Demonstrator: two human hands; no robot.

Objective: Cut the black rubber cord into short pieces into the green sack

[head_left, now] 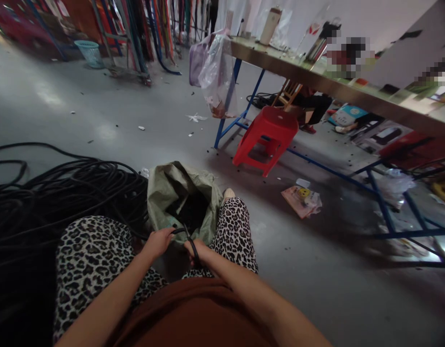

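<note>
My left hand [159,242] is closed around a black rubber-like cord [179,231], whose end sticks out to the right. In my right hand [198,253] is a pair of scissors [194,248] with black handles. Their blades point up and meet the cord just right of my left fingers; whether they are cutting into it I cannot tell. Both hands are over the near rim of an open greenish woven sack [159,195], which stands between my knees with dark pieces [193,209] inside.
A large heap of black cord [99,185] lies on the floor at my left. Ahead on the right are a red plastic stool [271,125] and a long table [302,72] with blue legs. A plastic bag [218,72] hangs from its corner. People sit beyond it.
</note>
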